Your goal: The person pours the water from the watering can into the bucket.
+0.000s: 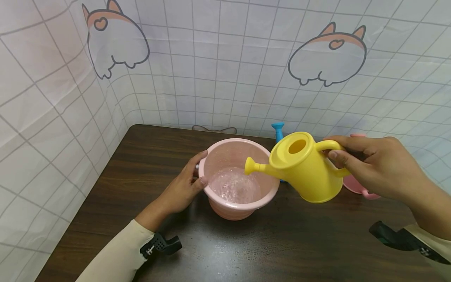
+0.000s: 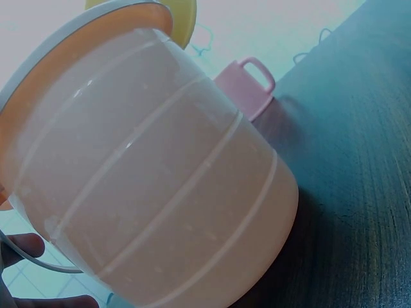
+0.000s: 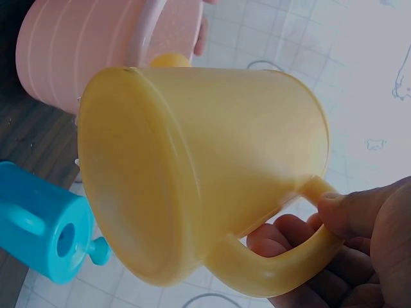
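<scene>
Your right hand [image 1: 382,166] grips the yellow watering can [image 1: 315,176], spout [image 1: 252,166] over the pink bucket [image 1: 230,212]; your left hand [image 1: 181,190] holds the bucket's rim [image 1: 239,205].

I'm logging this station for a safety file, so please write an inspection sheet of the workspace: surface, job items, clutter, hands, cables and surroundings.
Surface: dark wood-grain tabletop, speckled and apparently wet in places.
Job items: pink bucket, upright with water inside; yellow watering can, held tilted, its spout over the bucket's opening.
Clutter: blue watering can and pink can, both partly hidden in the head view.
Left hand: holds the bucket's left side.
Right hand: grips the yellow can's handle.
Cables: nothing seen.
Surroundings: white gridded backdrop printed with cartoon animals.
</scene>
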`<state>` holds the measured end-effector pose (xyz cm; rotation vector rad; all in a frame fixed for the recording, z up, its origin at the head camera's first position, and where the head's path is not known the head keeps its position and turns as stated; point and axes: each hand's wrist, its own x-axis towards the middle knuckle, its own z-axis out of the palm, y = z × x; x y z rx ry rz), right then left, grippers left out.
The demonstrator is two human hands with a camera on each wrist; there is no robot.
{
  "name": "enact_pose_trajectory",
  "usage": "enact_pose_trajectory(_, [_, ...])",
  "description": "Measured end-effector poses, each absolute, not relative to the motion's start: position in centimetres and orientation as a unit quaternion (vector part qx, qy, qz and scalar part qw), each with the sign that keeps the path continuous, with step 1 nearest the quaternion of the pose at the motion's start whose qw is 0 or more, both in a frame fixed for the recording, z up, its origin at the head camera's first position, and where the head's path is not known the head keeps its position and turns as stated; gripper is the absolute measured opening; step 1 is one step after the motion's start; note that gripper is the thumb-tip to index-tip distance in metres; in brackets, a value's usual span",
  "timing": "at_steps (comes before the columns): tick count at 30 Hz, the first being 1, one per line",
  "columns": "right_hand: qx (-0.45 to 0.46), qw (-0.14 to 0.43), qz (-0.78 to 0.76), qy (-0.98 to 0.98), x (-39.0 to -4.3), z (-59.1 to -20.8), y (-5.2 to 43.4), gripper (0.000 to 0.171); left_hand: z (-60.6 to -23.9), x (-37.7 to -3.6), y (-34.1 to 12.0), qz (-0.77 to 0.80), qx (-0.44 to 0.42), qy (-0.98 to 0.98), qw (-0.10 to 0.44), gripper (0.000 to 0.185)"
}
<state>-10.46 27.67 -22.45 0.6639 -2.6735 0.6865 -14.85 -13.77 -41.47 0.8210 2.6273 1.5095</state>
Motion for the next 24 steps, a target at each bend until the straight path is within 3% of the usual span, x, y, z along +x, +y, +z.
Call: enact_pose_trajectory(24, [0.184,0.122,0.232,-0.947,-10.07,-22.32,27.15,0.029,-41.58,-14.83,-13.97,0.481,0.266,0.835,0.004,0.077])
